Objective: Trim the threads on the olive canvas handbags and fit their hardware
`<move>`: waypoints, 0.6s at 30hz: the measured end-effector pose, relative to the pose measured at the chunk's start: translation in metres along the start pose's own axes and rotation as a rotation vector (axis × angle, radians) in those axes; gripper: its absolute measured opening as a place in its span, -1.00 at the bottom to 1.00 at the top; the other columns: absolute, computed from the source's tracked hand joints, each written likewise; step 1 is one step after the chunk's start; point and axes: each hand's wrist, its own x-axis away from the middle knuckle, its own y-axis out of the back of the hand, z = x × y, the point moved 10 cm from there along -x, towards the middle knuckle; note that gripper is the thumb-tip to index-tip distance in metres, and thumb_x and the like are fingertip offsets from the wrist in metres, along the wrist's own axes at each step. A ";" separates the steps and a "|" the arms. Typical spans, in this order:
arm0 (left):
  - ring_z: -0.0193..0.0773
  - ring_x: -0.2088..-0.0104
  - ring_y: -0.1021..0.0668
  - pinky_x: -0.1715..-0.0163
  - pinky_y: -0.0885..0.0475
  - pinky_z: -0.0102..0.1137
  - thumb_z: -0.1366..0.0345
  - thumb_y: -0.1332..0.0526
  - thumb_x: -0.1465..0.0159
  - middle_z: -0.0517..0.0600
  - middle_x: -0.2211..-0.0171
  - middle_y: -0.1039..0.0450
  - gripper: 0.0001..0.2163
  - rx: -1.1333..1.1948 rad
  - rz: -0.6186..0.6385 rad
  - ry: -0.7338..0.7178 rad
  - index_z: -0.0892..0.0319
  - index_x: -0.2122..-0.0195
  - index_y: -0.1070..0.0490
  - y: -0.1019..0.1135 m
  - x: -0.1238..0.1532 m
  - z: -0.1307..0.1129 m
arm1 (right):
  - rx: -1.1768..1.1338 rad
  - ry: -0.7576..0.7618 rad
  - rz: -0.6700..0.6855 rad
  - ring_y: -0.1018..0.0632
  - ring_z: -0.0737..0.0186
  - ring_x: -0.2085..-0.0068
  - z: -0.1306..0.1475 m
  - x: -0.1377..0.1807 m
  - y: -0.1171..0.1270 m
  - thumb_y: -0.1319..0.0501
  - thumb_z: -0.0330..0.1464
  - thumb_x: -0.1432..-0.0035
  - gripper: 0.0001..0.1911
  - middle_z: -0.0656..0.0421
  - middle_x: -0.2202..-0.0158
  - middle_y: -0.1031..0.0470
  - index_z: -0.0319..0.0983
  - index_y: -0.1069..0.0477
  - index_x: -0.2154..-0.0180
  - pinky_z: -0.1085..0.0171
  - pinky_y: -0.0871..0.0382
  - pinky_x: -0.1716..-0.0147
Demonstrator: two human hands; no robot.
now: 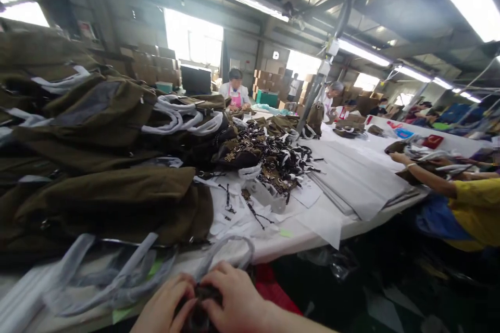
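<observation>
At the bottom edge of the view my left hand [166, 307] and my right hand [234, 299] meet over a small dark bundle [203, 304], both with fingers curled around it. What the bundle is made of I cannot tell. Just beyond my hands lie grey-white straps [117, 276] at the near edge of the white table [297, 239]. A big heap of olive-brown bags [105, 197] with white handles fills the left side.
A pile of dark tags and cords [273, 161] lies mid-table beside stacked white sheets [351, 177]. A person in a yellow sleeve [472, 208] reaches onto the table at right. Other workers stand at the far end near cardboard boxes [269, 80].
</observation>
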 end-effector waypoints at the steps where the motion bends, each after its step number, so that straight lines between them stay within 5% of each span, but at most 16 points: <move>1: -0.14 0.20 -0.58 0.11 -0.52 -0.32 0.19 -0.14 -0.30 0.05 0.27 -0.53 -0.79 0.007 -0.014 -0.011 0.10 0.42 -0.46 0.003 0.000 -0.004 | -0.043 0.037 0.004 -0.56 0.05 0.03 0.004 0.000 -0.001 -0.31 -0.31 -0.06 -0.57 0.06 0.04 -0.56 -0.16 -0.53 -0.02 0.21 -0.40 0.06; 6: -0.17 0.11 -0.56 0.07 -0.49 -0.35 0.14 -0.10 -0.36 0.08 0.17 -0.50 -0.75 0.067 -0.104 -0.024 0.12 0.39 -0.42 0.023 -0.002 -0.018 | -0.403 0.043 0.072 -0.57 0.17 0.19 0.004 -0.004 -0.012 -0.31 -0.37 -0.04 -0.72 0.10 0.22 -0.60 -0.23 -0.63 0.17 0.30 -0.41 0.15; 11: -0.18 0.16 -0.55 0.11 -0.47 -0.34 0.20 -0.08 -0.35 0.07 0.23 -0.49 -0.78 0.069 -0.044 0.010 0.14 0.42 -0.34 0.026 -0.016 -0.038 | -0.807 -0.062 0.061 -0.51 0.28 0.32 -0.020 -0.012 -0.023 -0.33 -0.27 -0.05 -0.80 0.13 0.35 -0.58 -0.26 -0.62 0.31 0.33 -0.38 0.27; 15: -0.20 0.09 -0.54 0.05 -0.44 -0.34 0.25 -0.08 -0.34 0.06 0.15 -0.50 -0.82 0.032 0.032 0.011 0.14 0.39 -0.36 0.023 -0.050 -0.055 | -1.162 -0.187 0.310 -0.26 0.46 0.62 -0.039 -0.014 -0.055 -0.29 0.18 0.02 -0.38 0.16 0.54 -0.42 -0.31 -0.48 0.45 0.40 -0.10 0.61; 18: -0.25 0.13 -0.53 0.08 -0.44 -0.38 0.25 -0.09 -0.36 0.04 0.15 -0.50 -0.84 -0.151 0.059 0.009 0.16 0.27 -0.42 0.025 -0.111 -0.060 | -1.261 -0.204 0.430 -0.26 0.45 0.63 -0.044 -0.010 -0.063 -0.27 0.31 0.15 -0.28 0.16 0.56 -0.38 -0.26 -0.43 0.49 0.40 -0.03 0.64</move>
